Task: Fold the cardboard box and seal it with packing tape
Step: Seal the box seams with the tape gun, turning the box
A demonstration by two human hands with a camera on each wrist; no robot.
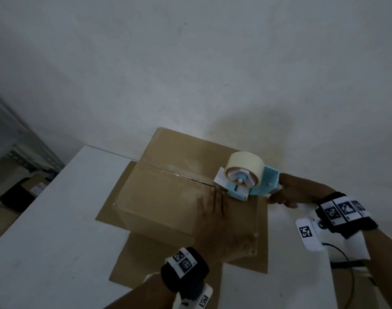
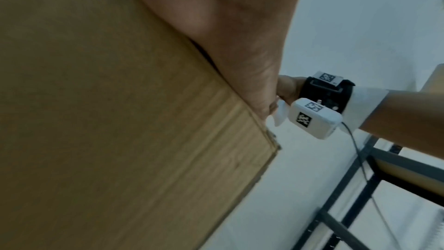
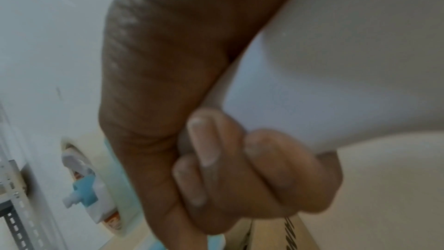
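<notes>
A closed brown cardboard box [image 1: 168,197] sits on a flat sheet of brown cardboard [image 1: 263,241] laid over a white table [image 1: 57,230], close to a pale wall [image 1: 190,63] at the far side. The left hand [image 1: 215,219] lies flat on the near right part of the box top, fingers straight and spread, pressing down beside the centre seam [image 1: 179,173] where the two top flaps meet. The right hand [image 1: 288,192] is curled tight round the handle of a light blue plastic tape dispenser [image 1: 253,186] carrying a fat roll of cream packing tape [image 1: 244,167]; the dispenser's front end rests on the box top at the right end of the seam, just beside the left fingertips [image 1: 213,195]. A glossy strip along the seam looks like tape (the blur leaves this unsure). Both wrists wear black bands with printed square markers. A grey metal shelving rack [image 1: 14,141] stands at the far left.
</notes>
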